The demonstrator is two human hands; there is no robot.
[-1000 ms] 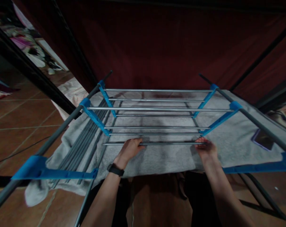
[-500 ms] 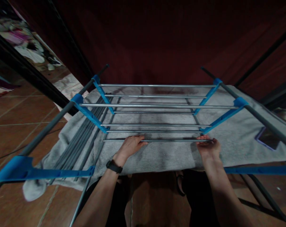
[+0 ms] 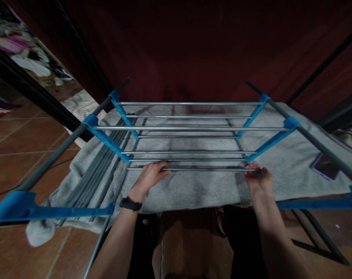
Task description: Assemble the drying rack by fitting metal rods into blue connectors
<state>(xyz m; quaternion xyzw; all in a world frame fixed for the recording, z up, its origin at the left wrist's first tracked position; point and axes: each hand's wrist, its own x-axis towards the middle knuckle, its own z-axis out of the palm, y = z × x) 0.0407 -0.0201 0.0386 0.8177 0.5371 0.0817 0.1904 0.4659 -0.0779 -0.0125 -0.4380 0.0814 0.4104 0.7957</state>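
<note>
I had the left hand (image 3: pixel 151 173) and right hand (image 3: pixel 259 177) grasping the rod (image 3: pixel 205 169), spread wide probably to steady it, crossbars (image 3: pixel 190 128) just beyond them; the rod's right end looked unclear.

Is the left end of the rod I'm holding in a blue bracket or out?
Out: the rod has a bare left tip, with the blue bracket ending behind it.

Metal rod (image 3: pixel 205 169): right end indistinct against right grip (image 3: pixel 257 177); short stretch covered by left grip (image 3: pixel 150 175). Blue bracket (image 3: pixel 324 203), lower right: cut off by edge. Heap (image 3: pixel 23 48), upper left: blurred, contents unclear.
</note>
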